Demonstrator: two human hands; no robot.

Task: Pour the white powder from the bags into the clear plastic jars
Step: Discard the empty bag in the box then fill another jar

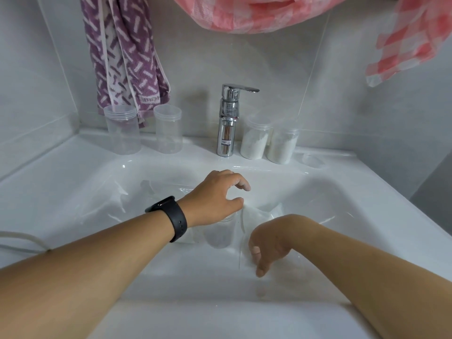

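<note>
A: Where are the hands?

B: Both reach down into the sink (73, 192) basin. The left hand (215, 199), a black watch (175, 217) on its wrist, hovers arched with thumb and fingers curved but apart, gripping nothing, right over an open clear jar (220, 232) that stands in the middle of the basin. The right hand (269, 243) is bent at the wrist, fingers pointing down; it pinches the edge of a clear plastic bag (259, 216) with white powder in it, just right of that jar.

A: Anything hard to read?

B: The bag's outline blends with the white basin, and the jar's mouth is hidden under the left hand, so I cannot tell how much the jar holds. More crumpled clear plastic (151, 189) lies toward the basin's left side; what it contains is unclear.

A: And the other containers?

B: On the sink's rear ledge, left of the chrome tap (227, 123), stand two empty jars, one (122, 129) near the back left corner and another (168, 128) beside it. Right of the tap, two jars (255, 140) (282, 145) stand mostly full of white powder, touching or nearly so.
</note>
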